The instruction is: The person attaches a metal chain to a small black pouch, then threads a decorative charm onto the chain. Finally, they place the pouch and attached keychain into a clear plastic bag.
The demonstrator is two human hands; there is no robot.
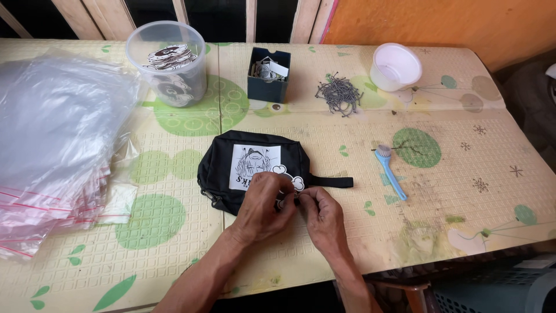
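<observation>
A small black pouch point(223, 165) with a white printed patch lies in the middle of the table, its black wrist strap point(333, 182) pointing right. At the pouch's near right corner my left hand point(260, 206) and my right hand point(321, 214) meet, fingertips pinched together on a small white cloud-shaped tag point(292, 181) by the zipper. What sits between the fingertips is partly hidden.
A stack of clear zip bags point(52, 145) covers the left side. At the back stand a clear tub of round stickers point(169, 62), a dark box of tags point(268, 74), a pile of metal ball chains point(339, 94) and a white bowl point(395, 66). A blue brush point(389, 171) lies to the right.
</observation>
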